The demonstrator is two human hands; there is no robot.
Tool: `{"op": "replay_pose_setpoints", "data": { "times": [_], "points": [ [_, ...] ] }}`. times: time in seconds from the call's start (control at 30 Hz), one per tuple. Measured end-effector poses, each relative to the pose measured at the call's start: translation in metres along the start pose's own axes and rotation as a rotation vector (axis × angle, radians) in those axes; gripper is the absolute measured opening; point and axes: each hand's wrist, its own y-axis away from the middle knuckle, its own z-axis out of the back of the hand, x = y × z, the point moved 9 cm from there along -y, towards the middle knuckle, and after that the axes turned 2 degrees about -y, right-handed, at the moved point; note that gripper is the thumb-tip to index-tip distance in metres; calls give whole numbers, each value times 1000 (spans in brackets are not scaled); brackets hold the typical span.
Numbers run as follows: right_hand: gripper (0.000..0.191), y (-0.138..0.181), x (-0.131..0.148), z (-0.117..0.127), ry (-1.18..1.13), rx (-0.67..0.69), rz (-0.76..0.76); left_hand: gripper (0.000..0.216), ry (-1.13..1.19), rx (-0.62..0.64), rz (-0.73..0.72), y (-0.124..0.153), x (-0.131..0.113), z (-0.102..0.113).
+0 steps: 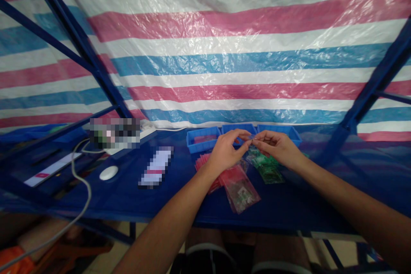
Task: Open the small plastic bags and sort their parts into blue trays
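Note:
My left hand (pixel 227 150) and my right hand (pixel 278 147) meet fingertip to fingertip above the blue table. Both are closed in a pinch; whatever sits between the fingers is too small to make out. Below my left hand lie pink plastic bags (pixel 241 188), the front one with something greyish inside. Green plastic bags (pixel 268 167) lie in a pile under my right hand. Just behind the hands stand a left blue bin (pixel 203 140) with something reddish inside, a middle blue bin (pixel 236 128) and a right blue bin (pixel 290 133), the latter two partly hidden by my hands.
Left on the table (pixel 128 203) are a phone-like pixelated object (pixel 156 167), a white computer mouse (pixel 108 173) and a white cable (pixel 86 188). Blue metal posts (pixel 105 83) frame a striped plastic sheet (pixel 240 64) behind. Another person's arm (pixel 41 237) shows at lower left.

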Motion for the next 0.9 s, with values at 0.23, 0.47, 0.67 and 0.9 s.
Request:
{"op": "replay_pose_setpoints", "data": {
  "times": [0.23, 0.47, 0.67, 0.9],
  "points": [
    [19, 5, 5, -4, 196, -7, 95, 33, -12, 40, -21, 2, -1, -8],
    [14, 9, 11, -12, 334, 14, 117, 39, -11, 101, -46, 4, -5, -17],
    [19, 9, 12, -14, 415, 40, 169, 38, 13, 128, -54, 4, -9, -19],
    [21, 9, 11, -14, 418, 50, 182, 35, 8, 111, -58, 4, -7, -18]
  ]
}}
